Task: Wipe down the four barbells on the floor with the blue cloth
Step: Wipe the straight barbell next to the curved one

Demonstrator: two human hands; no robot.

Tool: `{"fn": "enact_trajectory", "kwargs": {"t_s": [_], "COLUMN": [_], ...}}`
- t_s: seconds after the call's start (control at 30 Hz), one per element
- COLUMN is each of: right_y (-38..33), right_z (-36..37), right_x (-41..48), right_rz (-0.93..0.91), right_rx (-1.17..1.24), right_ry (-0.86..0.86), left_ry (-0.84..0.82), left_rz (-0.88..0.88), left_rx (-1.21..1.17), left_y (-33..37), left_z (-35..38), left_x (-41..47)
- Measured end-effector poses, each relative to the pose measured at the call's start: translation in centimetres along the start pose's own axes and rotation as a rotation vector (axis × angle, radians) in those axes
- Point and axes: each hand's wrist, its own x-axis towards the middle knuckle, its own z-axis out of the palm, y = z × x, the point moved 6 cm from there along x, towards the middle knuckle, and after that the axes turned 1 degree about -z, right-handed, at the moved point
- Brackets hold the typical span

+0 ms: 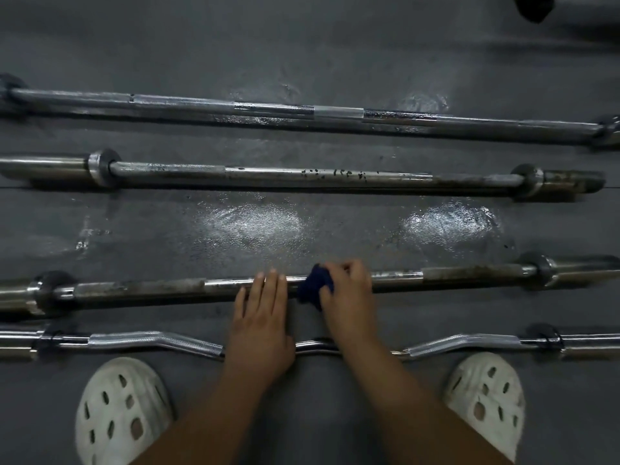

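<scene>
Four barbells lie side by side across the dark floor. The farthest bar (268, 110) is long and thin. Behind the hands lies a spotted bar (302, 176). My right hand (349, 297) grips the dark blue cloth (315, 288) around the shaft of the third bar (141, 288). Just left of the cloth, my left hand (261, 317) rests flat on that same shaft with straight fingers. Nearest my feet is the curved curl bar (151, 342), partly hidden under both wrists.
My two white perforated clogs stand at the bottom left (120, 411) and bottom right (486, 397). Wet shiny patches (261, 223) mark the floor between the second and third bars. A dark object (533, 6) sits at the top right edge.
</scene>
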Motion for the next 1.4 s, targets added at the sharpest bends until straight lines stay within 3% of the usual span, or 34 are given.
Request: {"fn": "enact_trajectory", "kwargs": {"t_s": [0.2, 0.27, 0.4, 0.47, 0.53, 0.6, 0.77, 0.97, 1.17, 1.33, 1.4], "right_y": [8.4, 6.4, 1.7, 4.1, 8.1, 8.2, 0.4, 8.5, 1.8, 8.6, 6.3], "right_z": [-5.5, -4.3, -1.4, -2.9, -5.4, -5.9, -1.1, -6.0, -1.6, -6.1, -5.0], "right_x": [1.6, 1.1, 0.0, 1.2, 1.7, 1.4, 0.2, 1.7, 0.7, 3.4, 3.6], "right_rz": [0.376, 0.318, 0.031, 0.097, 0.316, 0.398, -0.022, 0.37, -0.053, 0.299, 0.228], "right_rx": [-0.064, -0.083, -0.095, -0.083, -0.041, -0.068, -0.071, -0.086, -0.085, -0.052, -0.047], "right_ry": [0.263, 0.218, 0.057, 0.084, 0.234, 0.299, 0.02, 0.265, 0.06, 0.246, 0.211], "left_ry": [0.008, 0.017, 0.019, 0.012, 0.016, 0.013, 0.031, 0.001, 0.002, -0.017, -0.009], "left_rz": [-0.001, -0.004, -0.003, 0.034, 0.071, 0.065, 0.074, 0.059, 0.046, 0.047, 0.04], "left_rx": [-0.013, -0.014, -0.002, 0.021, 0.024, 0.015, 0.004, 0.008, 0.024, 0.047, 0.042], "left_y": [-0.1, 0.0, 0.4, 1.2, 2.4, 3.3, 3.8, 3.7, 3.8, 3.5, 3.4], "left_z": [0.3, 0.2, -0.1, -0.1, -0.2, 0.0, 0.4, 0.4, 0.1, -0.5, -0.9], "left_x": [0.1, 0.5, 0.8, 1.0, 1.3, 1.6, 2.1, 2.3, 3.4, 5.1, 5.8]}}
